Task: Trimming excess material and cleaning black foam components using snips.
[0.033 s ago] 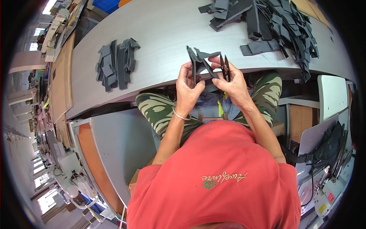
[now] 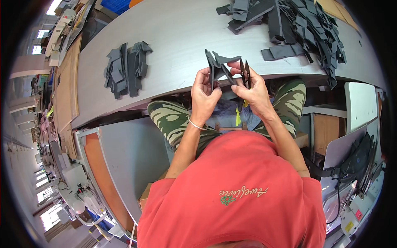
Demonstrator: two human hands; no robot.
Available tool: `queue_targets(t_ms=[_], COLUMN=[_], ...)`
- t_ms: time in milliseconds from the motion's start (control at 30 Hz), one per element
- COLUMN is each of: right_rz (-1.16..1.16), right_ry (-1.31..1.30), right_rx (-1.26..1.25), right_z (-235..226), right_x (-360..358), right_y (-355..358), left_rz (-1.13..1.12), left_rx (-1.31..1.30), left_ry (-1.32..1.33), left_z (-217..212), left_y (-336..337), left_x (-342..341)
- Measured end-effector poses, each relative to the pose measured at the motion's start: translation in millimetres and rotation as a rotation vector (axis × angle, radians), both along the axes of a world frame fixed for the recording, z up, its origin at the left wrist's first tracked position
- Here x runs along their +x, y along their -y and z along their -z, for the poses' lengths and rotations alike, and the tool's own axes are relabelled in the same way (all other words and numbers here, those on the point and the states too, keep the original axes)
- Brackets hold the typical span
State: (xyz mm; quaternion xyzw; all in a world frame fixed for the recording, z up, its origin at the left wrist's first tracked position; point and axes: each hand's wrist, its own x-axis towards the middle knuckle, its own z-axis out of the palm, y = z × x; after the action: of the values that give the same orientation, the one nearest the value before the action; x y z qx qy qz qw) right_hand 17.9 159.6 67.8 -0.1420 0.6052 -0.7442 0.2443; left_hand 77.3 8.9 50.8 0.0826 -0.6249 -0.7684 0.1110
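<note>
The left hand [image 2: 203, 91] pinches a dark grey, floppy cut piece of fabric [image 2: 218, 68] with pointy flaps, held up just over the near edge of the smooth, pale grey bench [image 2: 182, 37]. The right hand [image 2: 255, 91] is closed around small black thread snips [image 2: 245, 73] with two thin blades, touching the same piece. At ten o'clock from the hands lies a neat little stack of grey fabric strips [image 2: 126, 68]. At two o'clock sits a big, messy heap of grey fabric pieces [image 2: 302, 25].
</note>
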Motion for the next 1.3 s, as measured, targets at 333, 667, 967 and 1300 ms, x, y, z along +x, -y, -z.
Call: queue_targets(t_ms=[333, 667, 967, 1300], right_rz=[0.000, 0.034, -0.010, -0.008], right_ry=[0.037, 0.043, -0.085, -0.230], right_rx=[-0.006, 0.015, 0.099, 0.155], right_z=[7, 16, 15, 23], right_x=[0, -2, 5, 5], right_y=[0, -6, -3, 7], left_rz=[0.041, 0.042, 0.038, -0.223], left_rx=[0.043, 0.125, -0.096, 0.494], left_ry=[0.112, 0.150, 0.290, 0.046], left_z=[7, 16, 33, 47], left_y=[-3, -12, -15, -15], left_x=[-5, -9, -10, -4])
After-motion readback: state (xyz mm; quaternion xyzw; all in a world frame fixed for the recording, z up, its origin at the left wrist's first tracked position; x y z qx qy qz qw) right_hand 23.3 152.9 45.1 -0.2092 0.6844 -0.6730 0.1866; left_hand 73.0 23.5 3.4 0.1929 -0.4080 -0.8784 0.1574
